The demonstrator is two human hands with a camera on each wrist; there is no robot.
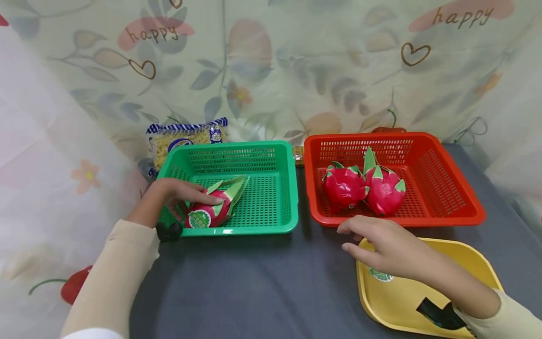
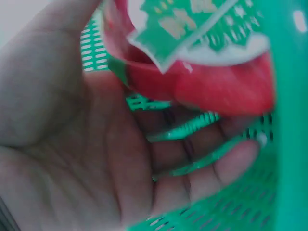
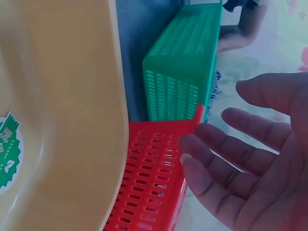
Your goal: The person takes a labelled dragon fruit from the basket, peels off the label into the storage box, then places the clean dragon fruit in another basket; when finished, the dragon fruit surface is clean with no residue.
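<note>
A pink dragon fruit (image 1: 216,209) with green leaf tips and a round green-and-white sticker sits in the green basket (image 1: 237,231), near its front left corner. My left hand (image 1: 192,195) reaches over the basket's left side and grips this fruit, its fingers over the top. In the left wrist view, thumb and fingers pass on either side of the fruit (image 2: 211,86). My right hand (image 1: 387,245) hovers over the yellow tray (image 1: 427,306), by the front rim of the red basket (image 1: 461,220). Its fingers are loosely bent with nothing between them.
Two more dragon fruits (image 1: 345,187) lie side by side in the red basket. A green-and-white sticker (image 1: 381,275) shows in the yellow tray. Behind the green basket leans a bag of pasta (image 1: 186,136). Printed cloth (image 1: 271,70) hangs along the back.
</note>
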